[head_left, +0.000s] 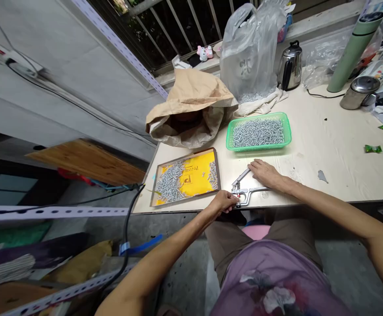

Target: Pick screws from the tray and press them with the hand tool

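A small metal hand press with a spring and a raised lever stands at the table's front edge. My right hand lies over the outer end of that lever, fingers curled around it. At the press's front end, my left hand is closed in a pinch; whatever is between its fingertips is too small to make out. Just left of the press is a shallow tray lined with a yellow printed sheet. Small silvery metal pieces are heaped on its left side, with a smaller pile on the right.
Behind the press sits a green plastic basket full of similar metal pieces. An open brown paper bag, a clear plastic bag, a steel kettle and a green flask stand farther back. Green-wrapped packets lie at the right.
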Demonstrator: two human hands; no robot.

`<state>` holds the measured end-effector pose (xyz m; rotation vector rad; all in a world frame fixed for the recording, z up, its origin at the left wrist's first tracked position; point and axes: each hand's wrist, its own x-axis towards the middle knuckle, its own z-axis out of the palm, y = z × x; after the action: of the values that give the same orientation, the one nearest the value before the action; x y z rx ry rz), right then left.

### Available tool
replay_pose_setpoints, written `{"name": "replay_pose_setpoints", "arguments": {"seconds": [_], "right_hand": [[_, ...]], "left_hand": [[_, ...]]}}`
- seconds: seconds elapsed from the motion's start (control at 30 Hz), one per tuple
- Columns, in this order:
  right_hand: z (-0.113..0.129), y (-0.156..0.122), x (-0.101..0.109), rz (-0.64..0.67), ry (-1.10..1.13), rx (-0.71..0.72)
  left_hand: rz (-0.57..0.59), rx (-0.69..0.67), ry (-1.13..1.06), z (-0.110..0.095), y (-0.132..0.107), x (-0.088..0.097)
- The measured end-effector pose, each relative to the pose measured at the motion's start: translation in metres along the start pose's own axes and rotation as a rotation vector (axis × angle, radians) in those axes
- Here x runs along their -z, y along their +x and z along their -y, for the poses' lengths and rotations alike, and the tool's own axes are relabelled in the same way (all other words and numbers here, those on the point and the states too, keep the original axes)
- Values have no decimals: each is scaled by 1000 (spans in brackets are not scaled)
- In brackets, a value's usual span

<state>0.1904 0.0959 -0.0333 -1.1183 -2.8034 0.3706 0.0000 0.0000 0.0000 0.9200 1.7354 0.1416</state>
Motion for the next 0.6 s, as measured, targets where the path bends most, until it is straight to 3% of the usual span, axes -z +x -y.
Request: {"name": "replay_pose_setpoints", "arguments": {"seconds": [0.33,0.6], "right_hand": [[-19,-7,20,271,90,158],[-6,-16,31,208,-4,176]], "left_hand": [[5,-28,3,3,0,0],[8,-35,-8,4,1,-2]]}}
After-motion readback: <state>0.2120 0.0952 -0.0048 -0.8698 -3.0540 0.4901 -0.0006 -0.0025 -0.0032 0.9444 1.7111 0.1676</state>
